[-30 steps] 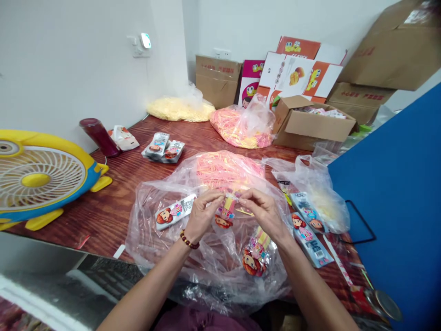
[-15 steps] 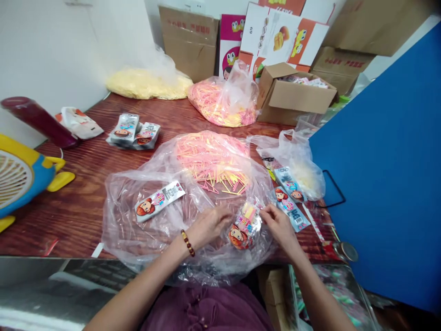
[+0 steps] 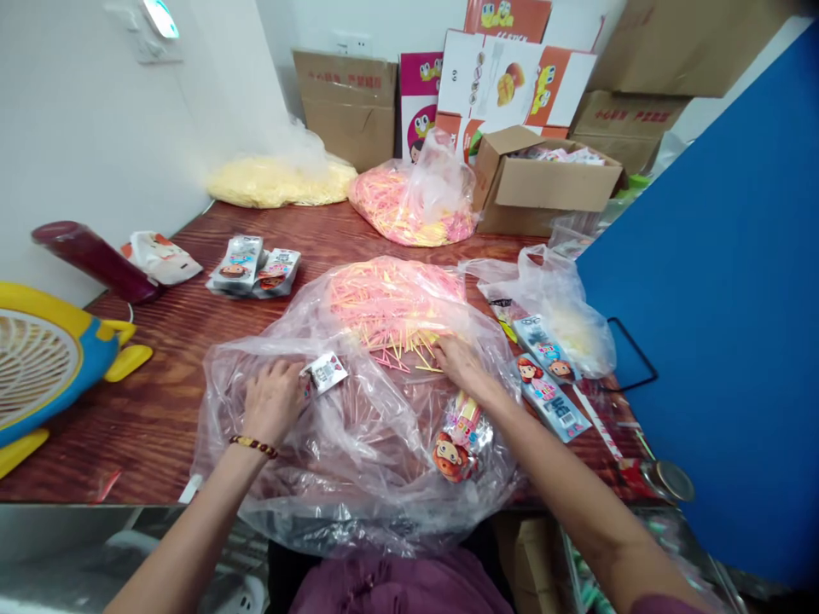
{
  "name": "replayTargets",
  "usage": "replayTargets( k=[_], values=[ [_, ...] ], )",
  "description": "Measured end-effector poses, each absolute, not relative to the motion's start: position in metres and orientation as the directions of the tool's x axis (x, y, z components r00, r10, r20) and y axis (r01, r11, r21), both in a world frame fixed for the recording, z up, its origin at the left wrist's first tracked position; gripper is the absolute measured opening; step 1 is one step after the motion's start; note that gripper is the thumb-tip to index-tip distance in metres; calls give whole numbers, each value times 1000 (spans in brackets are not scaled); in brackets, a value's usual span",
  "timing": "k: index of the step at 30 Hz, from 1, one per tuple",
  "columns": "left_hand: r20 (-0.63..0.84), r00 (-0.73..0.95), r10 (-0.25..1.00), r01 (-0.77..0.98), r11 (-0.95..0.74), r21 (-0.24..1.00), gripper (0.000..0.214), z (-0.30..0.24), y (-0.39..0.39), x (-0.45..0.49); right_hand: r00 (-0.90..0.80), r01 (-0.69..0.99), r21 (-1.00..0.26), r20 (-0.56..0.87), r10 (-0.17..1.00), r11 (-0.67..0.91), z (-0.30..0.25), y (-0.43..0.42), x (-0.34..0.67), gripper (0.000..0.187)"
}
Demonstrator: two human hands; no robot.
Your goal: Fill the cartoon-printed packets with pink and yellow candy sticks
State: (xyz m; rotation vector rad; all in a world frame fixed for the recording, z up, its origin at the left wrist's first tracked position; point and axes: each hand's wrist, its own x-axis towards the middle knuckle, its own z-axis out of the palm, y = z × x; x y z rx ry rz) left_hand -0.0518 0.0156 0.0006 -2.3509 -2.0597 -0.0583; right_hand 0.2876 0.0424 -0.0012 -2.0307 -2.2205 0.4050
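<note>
1. Now your hands have parted: the filled packet [image 3: 455, 443] held between them a second ago lies released on the clear plastic sheet [image 3: 358, 443], just below your right forearm.
2. Your left hand [image 3: 274, 402] lies palm-down left of the straw pile [image 3: 390, 300], fingers closing on an empty packet [image 3: 325, 373].
3. Your right hand [image 3: 461, 365] reaches the pile's near edge, fingers loosely spread on loose straws, nothing gripped yet.

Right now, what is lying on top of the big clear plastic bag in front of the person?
On the clear plastic bag lie pink and yellow sticks, a filled cartoon packet and a flat packet under the left hand. The table beneath shows only dimly.
</note>
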Motion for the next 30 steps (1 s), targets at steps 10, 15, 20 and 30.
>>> replayTargets(
  k=[10, 15, 20, 30],
  values=[
    [47, 66, 997, 988, -72, 136, 42, -25, 37, -51, 44, 991, -119, -159, 986, -64, -21, 84, 257, 32],
    [31, 60, 998, 973, -66, 222, 37, -30, 42, -48, 48, 995, -78, -181, 982, -62, -31, 93, 256, 30],
    [53, 36, 998, 944, -51, 326, 33, -37, 52, -51, 23, 997, -62, -160, 987, -33, -35, 92, 262, 31],
    [-2, 87, 996, 843, -73, 532, 42, -39, 60, -61, -116, 974, -215, -186, 976, 75, -31, 88, 262, 37]
  ],
)
